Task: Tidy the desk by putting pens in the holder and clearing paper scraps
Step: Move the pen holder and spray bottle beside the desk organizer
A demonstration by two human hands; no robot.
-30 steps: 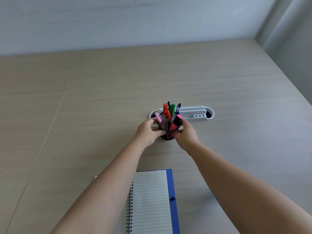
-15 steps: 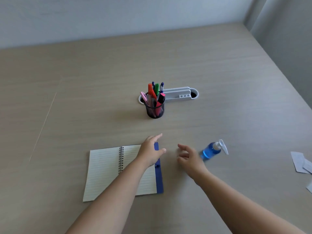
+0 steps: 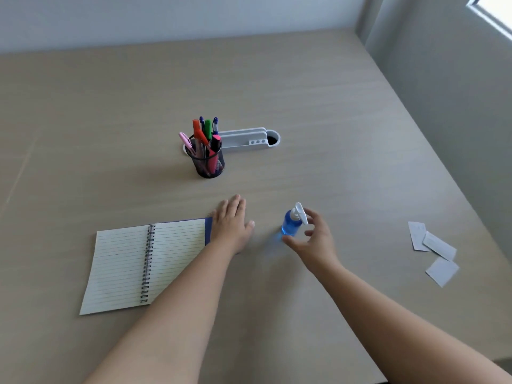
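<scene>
A black mesh pen holder [image 3: 207,164] stands mid-desk, filled with several pens and markers [image 3: 205,133]. Three white paper scraps [image 3: 432,248] lie at the desk's right edge. My left hand [image 3: 231,223] rests flat on the desk, fingers together, touching the notebook's blue cover edge and holding nothing. My right hand [image 3: 311,236] is open, fingers curled around but apart from a small blue pump bottle [image 3: 291,223] that stands just left of it.
An open spiral notebook [image 3: 144,263] with lined pages lies at the front left. A white cable-port cover [image 3: 246,138] is set into the desk behind the holder. Walls bound the desk at the back and right.
Both hands let go of the pen holder and drew back toward me. My left hand settled by the notebook; my right hand moved right, beside the blue bottle. The view pulled back.
</scene>
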